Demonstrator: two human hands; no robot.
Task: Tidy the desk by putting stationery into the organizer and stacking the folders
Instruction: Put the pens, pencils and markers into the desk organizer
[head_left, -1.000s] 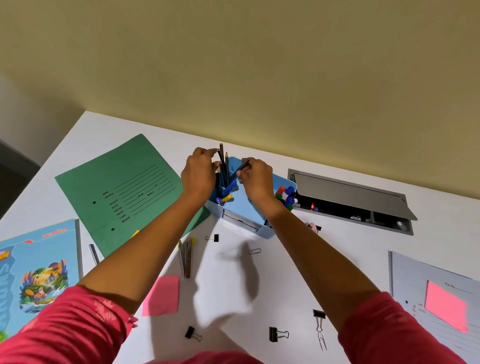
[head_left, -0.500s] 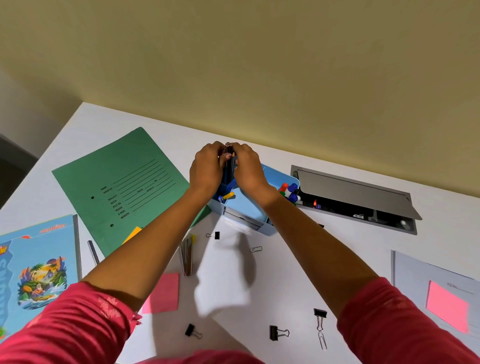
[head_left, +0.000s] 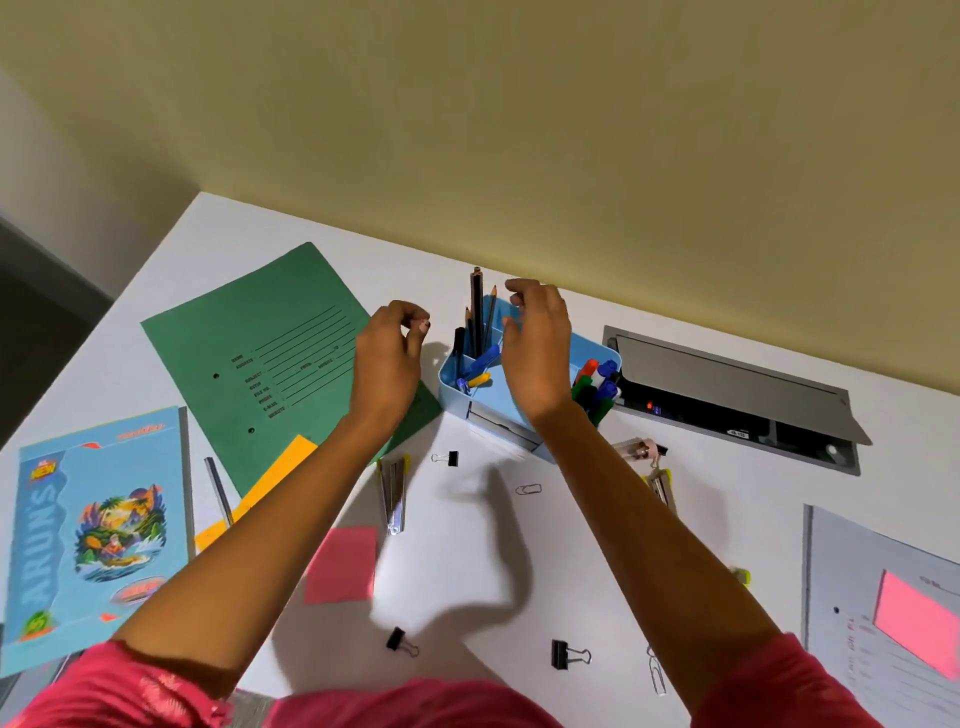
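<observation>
The light blue organizer stands at the back of the white desk, with several dark pencils upright in its left cell and coloured markers in its right cell. My left hand hovers just left of the pencils, fingers loosely curled, holding nothing. Over the organizer's middle, my right hand is spread and holds nothing. A green folder lies to the left, a blue notebook at the near left, and a grey folder at the right.
Loose on the desk: binder clips, a paper clip, staple strips, pink sticky notes, an orange sheet and a pen. An open grey cable hatch sits right of the organizer. The wall runs behind.
Both hands were closed around the pencils in the organizer; now they have let go and moved apart, and the pencils stand alone in the left cell.
</observation>
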